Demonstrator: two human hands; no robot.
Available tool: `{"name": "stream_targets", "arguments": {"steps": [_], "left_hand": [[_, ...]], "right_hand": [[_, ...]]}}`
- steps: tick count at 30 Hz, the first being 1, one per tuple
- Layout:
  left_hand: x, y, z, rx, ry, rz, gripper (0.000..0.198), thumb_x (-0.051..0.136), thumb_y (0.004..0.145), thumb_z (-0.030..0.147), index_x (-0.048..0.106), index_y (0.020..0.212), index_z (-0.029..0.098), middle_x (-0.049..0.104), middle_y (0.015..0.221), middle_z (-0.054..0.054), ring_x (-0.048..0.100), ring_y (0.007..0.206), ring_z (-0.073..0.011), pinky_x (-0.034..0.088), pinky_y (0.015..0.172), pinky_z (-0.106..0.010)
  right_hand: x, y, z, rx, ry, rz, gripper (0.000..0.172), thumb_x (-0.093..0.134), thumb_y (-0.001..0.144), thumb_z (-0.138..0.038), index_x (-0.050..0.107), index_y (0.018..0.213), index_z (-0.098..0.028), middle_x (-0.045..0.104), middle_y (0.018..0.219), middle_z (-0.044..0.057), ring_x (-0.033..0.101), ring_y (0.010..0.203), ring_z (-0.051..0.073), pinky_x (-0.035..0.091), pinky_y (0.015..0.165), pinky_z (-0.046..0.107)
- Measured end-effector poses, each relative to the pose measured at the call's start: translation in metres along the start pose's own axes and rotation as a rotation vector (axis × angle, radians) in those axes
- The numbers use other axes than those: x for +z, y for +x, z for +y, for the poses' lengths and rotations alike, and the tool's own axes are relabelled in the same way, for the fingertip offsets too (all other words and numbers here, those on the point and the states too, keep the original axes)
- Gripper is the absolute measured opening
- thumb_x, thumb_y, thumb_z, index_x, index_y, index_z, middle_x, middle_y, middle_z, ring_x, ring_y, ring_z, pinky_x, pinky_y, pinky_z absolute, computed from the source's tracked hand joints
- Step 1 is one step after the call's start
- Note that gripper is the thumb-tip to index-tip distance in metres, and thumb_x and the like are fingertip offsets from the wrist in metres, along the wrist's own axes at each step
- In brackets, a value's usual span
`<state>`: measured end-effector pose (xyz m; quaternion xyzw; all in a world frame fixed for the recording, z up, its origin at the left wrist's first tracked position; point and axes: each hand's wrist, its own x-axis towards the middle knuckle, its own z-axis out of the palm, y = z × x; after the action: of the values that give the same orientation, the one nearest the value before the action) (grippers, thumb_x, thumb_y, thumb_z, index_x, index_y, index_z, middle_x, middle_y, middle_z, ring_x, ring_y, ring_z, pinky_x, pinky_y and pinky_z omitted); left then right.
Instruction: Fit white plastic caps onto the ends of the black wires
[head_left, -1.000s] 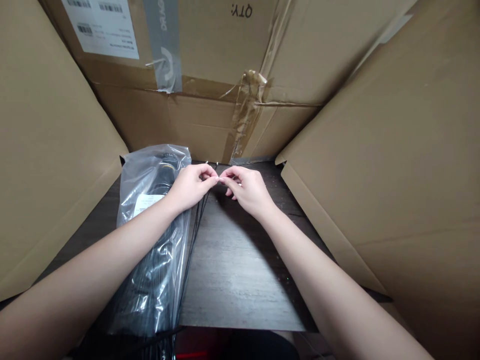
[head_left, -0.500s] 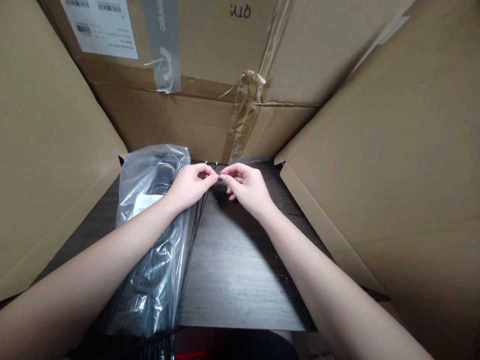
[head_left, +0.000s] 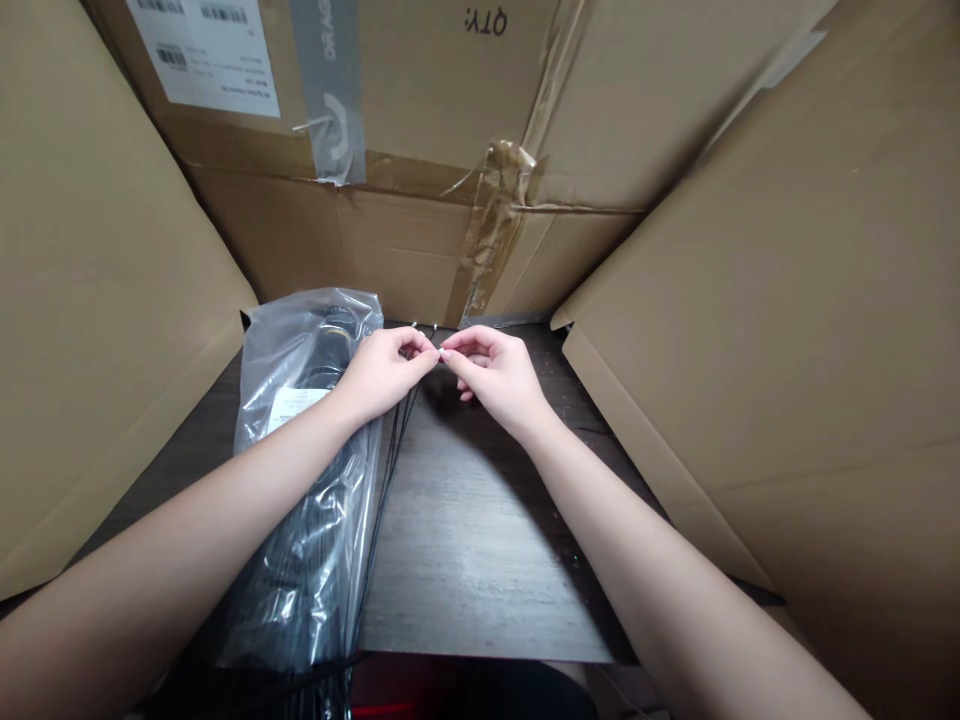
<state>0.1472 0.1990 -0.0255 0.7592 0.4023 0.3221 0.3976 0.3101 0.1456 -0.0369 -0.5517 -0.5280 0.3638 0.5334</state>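
My left hand (head_left: 384, 375) and my right hand (head_left: 491, 378) meet above the far end of a dark wood-grain board (head_left: 480, 560), fingertips pinched together. Between the fingertips seems to lie a thin black wire (head_left: 394, 450), which runs down past my left hand along the bag. Small metal wire ends (head_left: 424, 327) stick up just beyond my fingers. A clear plastic bag (head_left: 300, 345) lies under my left forearm, holding a black coiled bundle (head_left: 296, 580) and a white label (head_left: 296, 408).
Cardboard box flaps stand on the left (head_left: 97, 300) and right (head_left: 750, 300), with a taped carton wall (head_left: 397, 250) behind the board. That wall bears a barcode label (head_left: 202, 55). A dark object with a red glow (head_left: 382, 710) sits below the board's near edge.
The view shifts very slightly. My hands stay pinched together in nearly the same place.
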Motion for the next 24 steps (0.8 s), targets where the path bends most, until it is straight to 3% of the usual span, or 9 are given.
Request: {"name": "stream_targets", "arguments": {"steps": [24], "left_hand": [[-0.0025, -0.0015, 0.0048, -0.002, 0.068, -0.023, 0.016, 0.062, 0.083, 0.030, 0.066, 0.077, 0.016, 0.061, 0.066, 0.001, 0.047, 0.059, -0.0127, 0.036, 0.060, -0.027]], "right_hand": [[-0.0012, -0.0017, -0.0026, -0.047, -0.053, -0.017, 0.026, 0.074, 0.070, -0.040, 0.072, 0.079, -0.015, 0.066, 0.064, 0.001, 0.054, 0.046, 0.011, 0.049, 0.040, 0.023]]}}
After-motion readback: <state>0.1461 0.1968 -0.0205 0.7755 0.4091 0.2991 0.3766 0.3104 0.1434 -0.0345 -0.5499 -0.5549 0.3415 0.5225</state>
